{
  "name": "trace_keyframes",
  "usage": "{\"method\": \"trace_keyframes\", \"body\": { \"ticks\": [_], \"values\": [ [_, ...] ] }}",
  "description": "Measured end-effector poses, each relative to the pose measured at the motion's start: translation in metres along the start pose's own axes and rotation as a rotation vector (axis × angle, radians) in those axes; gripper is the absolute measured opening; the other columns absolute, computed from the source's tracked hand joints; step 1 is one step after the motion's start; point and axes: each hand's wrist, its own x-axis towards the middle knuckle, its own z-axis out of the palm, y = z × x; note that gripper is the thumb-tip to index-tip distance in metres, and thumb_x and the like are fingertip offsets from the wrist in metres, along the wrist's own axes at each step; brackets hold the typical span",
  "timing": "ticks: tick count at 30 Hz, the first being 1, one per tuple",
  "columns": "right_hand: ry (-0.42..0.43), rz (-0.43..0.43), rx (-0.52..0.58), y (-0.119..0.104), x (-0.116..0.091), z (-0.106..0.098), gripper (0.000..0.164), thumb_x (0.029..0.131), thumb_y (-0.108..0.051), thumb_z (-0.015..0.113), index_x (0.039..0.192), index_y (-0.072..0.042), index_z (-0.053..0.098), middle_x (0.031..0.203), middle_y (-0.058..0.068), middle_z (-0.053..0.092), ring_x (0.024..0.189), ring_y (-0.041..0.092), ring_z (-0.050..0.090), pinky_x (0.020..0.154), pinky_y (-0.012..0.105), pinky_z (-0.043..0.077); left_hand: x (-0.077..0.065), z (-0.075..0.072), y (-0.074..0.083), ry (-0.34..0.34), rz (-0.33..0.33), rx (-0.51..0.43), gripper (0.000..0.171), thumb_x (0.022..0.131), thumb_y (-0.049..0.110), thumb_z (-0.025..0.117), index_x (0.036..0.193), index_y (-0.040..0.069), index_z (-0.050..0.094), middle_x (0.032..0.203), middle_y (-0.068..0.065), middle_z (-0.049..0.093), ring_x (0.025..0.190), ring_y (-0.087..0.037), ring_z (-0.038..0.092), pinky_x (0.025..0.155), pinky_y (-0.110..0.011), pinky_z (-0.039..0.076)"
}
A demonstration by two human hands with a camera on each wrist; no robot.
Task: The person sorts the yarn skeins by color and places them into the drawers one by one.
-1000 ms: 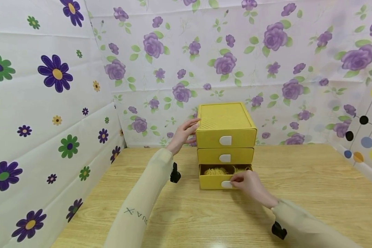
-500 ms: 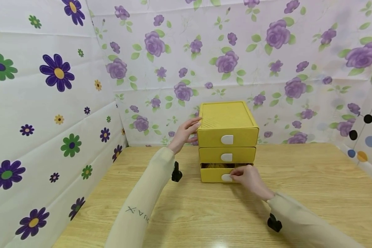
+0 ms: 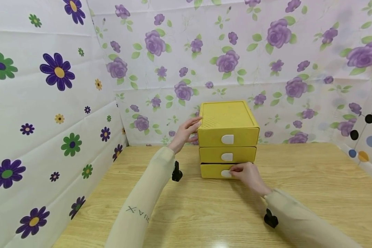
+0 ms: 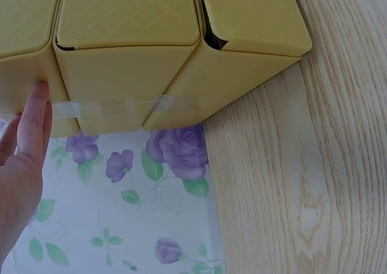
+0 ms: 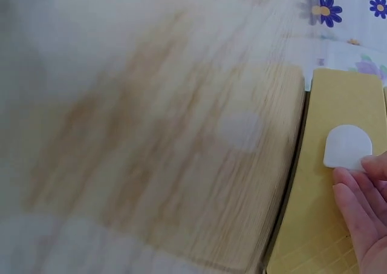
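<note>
A yellow three-tier drawer unit stands on the wooden table, with a white tab on each drawer front. Its bottom drawer is nearly flush, with a thin dark gap along its top edge. My right hand pinches the white tab of that drawer between thumb and fingers. On the unit's left side, my left hand rests with extended fingers near the top tier. In the left wrist view, one straight fingertip presses the side wall. The drawer's contents are hidden.
The wooden table spreads in front and to both sides. A purple-rose cloth hangs right behind the unit, and a flowered sheet walls off the left. Clear tape runs across the tiers' side.
My right hand has pushed the bottom drawer inward from partly out, and the yellow shredded filling in it has gone from sight. The left hand has stayed on the unit's side.
</note>
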Motion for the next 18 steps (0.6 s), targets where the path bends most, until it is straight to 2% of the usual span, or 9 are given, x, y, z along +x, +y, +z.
{"method": "trace_keyframes", "body": {
  "ticks": [8, 12, 18],
  "values": [
    [0.038, -0.023, -0.025, 0.0039, 0.0039, 0.003, 0.006, 0.078, -0.009, 0.073, 0.078, -0.003, 0.072, 0.073, 0.001, 0.066, 0.065, 0.012, 0.057, 0.055, 0.026, 0.045, 0.0007, 0.001, -0.0002, -0.005, -0.015, 0.02, 0.045, 0.096, 0.024, 0.047, 0.139, 0.011, 0.039, 0.131, -0.011, 0.039, 0.106, -0.029, 0.041, 0.087, -0.048, 0.04],
    [0.048, -0.027, -0.029, 0.0048, 0.0049, 0.0031, 0.006, 0.077, -0.009, 0.073, 0.077, -0.003, 0.072, 0.073, 0.001, 0.066, 0.066, 0.013, 0.057, 0.055, 0.026, 0.045, 0.0009, 0.0011, 0.0004, -0.001, -0.01, 0.01, 0.045, 0.096, 0.024, 0.047, 0.138, 0.01, 0.039, 0.131, -0.011, 0.039, 0.106, -0.029, 0.042, 0.088, -0.05, 0.039],
    [0.019, -0.015, 0.045, 0.0073, 0.0026, 0.0002, 0.005, 0.079, -0.009, 0.072, 0.082, -0.005, 0.073, 0.076, 0.0, 0.066, 0.067, 0.013, 0.058, 0.056, 0.026, 0.046, 0.0009, -0.0014, -0.0003, -0.008, -0.006, 0.025, 0.046, 0.096, 0.025, 0.047, 0.139, 0.011, 0.038, 0.131, -0.011, 0.039, 0.106, -0.03, 0.042, 0.088, -0.05, 0.039]
  ]
}}
